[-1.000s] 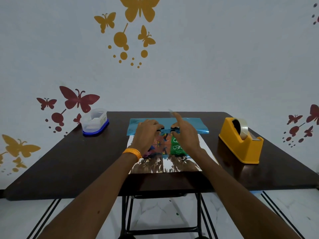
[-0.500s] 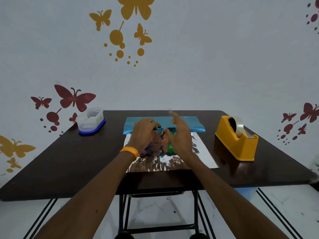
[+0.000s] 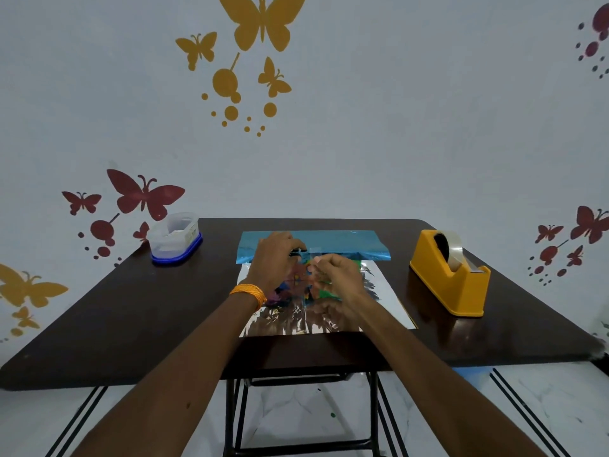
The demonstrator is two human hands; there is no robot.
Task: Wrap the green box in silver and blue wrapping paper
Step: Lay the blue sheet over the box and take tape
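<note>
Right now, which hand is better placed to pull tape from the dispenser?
Probably right. The yellow tape dispenser stands to the right, nearer the right hand; the left hand is over the blue wrapping paper, farther away.

You have a dark table in front of you. On its far left corner stands a clear plastic container on a blue lid. A yellow tape dispenser sits on the right side. Yellow butterfly stickers and red butterfly stickers dot the pale wall.
</note>
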